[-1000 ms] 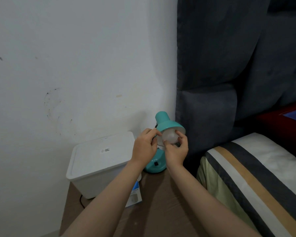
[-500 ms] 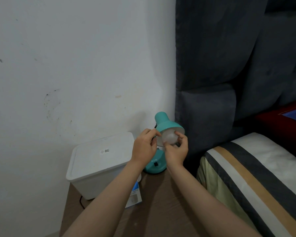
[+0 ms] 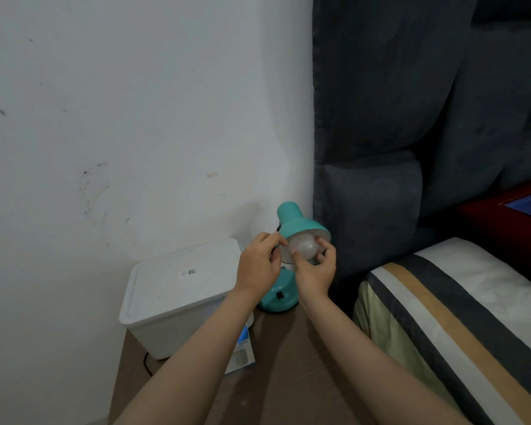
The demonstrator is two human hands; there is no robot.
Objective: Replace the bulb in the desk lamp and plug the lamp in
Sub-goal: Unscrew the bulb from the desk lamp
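**Both hands at the lamp shade, bulb in the right grip**

The desk lamp (image 3: 292, 228) is teal, with a round base lettered "ATN" above a black switch, and a shade tilted toward the camera. It stands at the far edge of the brown desk (image 3: 288, 378), close against the white wall (image 3: 135, 118). A frosted white bulb (image 3: 302, 246) sits in the shade's mouth. The right hand (image 3: 314, 269) has its grip closed on the bulb, fingertips spread around the globe. The left hand (image 3: 258, 265), at 9 o'clock of the shade, pinches the shade's rim.

At 8 o'clock of the lamp stands a white lidded box (image 3: 178, 289); a small blue-and-white carton (image 3: 242, 351) lies by it, partly under the left forearm. A dark padded headboard (image 3: 411, 118) rises at 3 o'clock, with a striped bed (image 3: 442, 317) below.
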